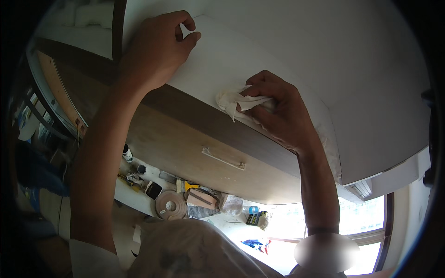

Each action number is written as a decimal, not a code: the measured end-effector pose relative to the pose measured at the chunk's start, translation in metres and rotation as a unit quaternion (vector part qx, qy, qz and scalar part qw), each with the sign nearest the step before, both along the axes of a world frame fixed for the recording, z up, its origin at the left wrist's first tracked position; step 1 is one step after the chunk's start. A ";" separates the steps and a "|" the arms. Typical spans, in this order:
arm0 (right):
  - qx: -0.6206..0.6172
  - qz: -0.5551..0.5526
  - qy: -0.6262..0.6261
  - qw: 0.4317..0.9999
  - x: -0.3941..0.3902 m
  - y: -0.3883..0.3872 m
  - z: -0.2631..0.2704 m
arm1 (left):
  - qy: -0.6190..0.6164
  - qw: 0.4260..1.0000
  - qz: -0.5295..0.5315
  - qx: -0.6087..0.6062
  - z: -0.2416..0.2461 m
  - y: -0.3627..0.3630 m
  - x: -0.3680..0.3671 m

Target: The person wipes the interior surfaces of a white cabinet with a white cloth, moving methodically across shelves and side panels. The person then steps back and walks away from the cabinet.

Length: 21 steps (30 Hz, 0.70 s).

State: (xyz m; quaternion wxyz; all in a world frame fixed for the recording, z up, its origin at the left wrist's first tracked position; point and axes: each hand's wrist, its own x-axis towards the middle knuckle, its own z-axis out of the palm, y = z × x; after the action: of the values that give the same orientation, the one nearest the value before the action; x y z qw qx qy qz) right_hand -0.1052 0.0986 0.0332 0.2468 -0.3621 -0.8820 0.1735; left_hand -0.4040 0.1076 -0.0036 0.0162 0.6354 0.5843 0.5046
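Observation:
My right hand (283, 107) grips a crumpled white cloth or tissue (229, 99). The wad is at the front edge of a white cabinet board (215, 59), which has a dark brown edge strip (222, 121). Up at the left, my left hand (160, 48) is beside a dark-edged upright panel (118, 31). Its thumb and forefinger curl towards each other with a small gap, and nothing shows between them. The other fingers are mostly hidden. Whether this hand touches the board, I cannot tell.
Below is a brown cabinet front with a bar handle (224, 158). A white surface beneath holds a roll of edge banding (170, 205), a yellow-handled brush (187, 186), a black container (153, 190) and a bottle (253, 210). A bright window (361, 217) is at lower right.

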 end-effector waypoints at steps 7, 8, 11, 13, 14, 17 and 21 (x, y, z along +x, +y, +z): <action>-0.020 -0.079 0.007 0.997 0.003 -0.004 0.009 | -0.013 1.000 -0.013 0.004 0.001 -0.004 0.002; 0.017 0.003 -0.028 0.999 0.004 -0.006 0.006 | -0.010 1.000 -0.007 0.002 0.002 -0.004 0.002; 0.013 0.023 -0.046 0.999 0.008 -0.010 -0.001 | -0.005 1.000 -0.002 -0.022 0.004 -0.006 0.003; -0.033 -0.062 -0.015 0.997 0.012 -0.011 -0.002 | -0.002 1.000 -0.004 -0.012 0.003 -0.006 0.002; -0.029 -0.075 0.025 0.996 0.013 -0.011 -0.001 | -0.004 1.000 -0.009 -0.013 0.003 -0.006 0.002; -0.021 -0.031 -0.035 0.999 0.012 -0.011 0.006 | -0.006 1.000 -0.007 0.011 0.000 -0.004 0.002; -0.087 -0.063 0.000 0.994 0.001 -0.011 0.012 | -0.014 1.000 -0.007 0.004 -0.004 0.000 0.002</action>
State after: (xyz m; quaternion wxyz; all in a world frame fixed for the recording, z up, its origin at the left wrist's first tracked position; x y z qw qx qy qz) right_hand -0.1039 0.0878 0.0448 0.2245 -0.4371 -0.8390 0.2336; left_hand -0.4020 0.1079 -0.0072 0.0251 0.6327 0.5772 0.5157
